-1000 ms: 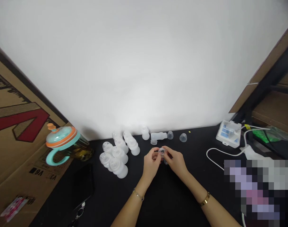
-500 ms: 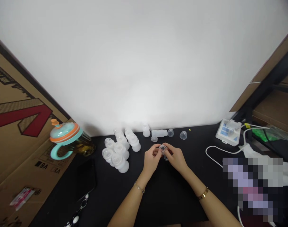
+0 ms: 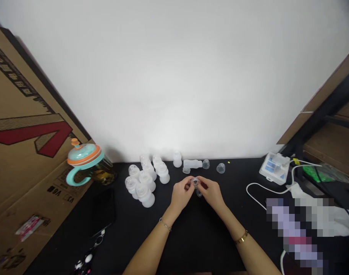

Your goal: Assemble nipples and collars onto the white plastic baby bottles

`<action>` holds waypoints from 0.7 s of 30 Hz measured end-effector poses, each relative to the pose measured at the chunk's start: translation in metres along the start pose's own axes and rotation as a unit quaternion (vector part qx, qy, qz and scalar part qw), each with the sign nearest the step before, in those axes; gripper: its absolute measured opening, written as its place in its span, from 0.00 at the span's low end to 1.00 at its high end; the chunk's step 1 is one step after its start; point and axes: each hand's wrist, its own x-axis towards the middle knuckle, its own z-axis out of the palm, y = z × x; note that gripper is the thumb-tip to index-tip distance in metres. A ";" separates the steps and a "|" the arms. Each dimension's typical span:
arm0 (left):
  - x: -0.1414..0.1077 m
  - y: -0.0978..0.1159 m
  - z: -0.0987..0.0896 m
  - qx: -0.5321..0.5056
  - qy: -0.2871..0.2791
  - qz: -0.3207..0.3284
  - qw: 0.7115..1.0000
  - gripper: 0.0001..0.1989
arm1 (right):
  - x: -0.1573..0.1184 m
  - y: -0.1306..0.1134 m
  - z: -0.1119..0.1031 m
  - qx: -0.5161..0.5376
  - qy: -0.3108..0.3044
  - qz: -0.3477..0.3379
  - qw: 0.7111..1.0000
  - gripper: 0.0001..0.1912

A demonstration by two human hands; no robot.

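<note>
Between both hands is a small clear ring-like piece, pinched from the left by my left hand and from the right by my right hand. Another small clear part shows just below the fingertips. Behind the hands a white bottle lies on its side, with a clear dome cap at its right end and a small clear piece in front. A second clear dome sits farther right. Several white bottles stand grouped to the left, and one more bottle stands by the wall.
On the black table are a phone and a beaded strap at left. A teal-lidded jug stands beside a cardboard box. At right are a clear-lidded case, a white cable and white cloth.
The camera view has shifted slightly. Both hands remain together around the clear piece, with only a small change in its tilt.
</note>
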 end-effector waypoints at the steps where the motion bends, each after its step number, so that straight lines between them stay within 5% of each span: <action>1: 0.000 0.000 0.000 0.008 -0.001 0.002 1.000 0.13 | 0.000 0.000 0.000 -0.003 0.004 0.001 1.000 0.15; 21: -0.003 0.001 0.001 0.057 0.004 -0.005 0.998 0.15 | -0.001 -0.001 0.002 -0.031 0.017 -0.004 0.999 0.15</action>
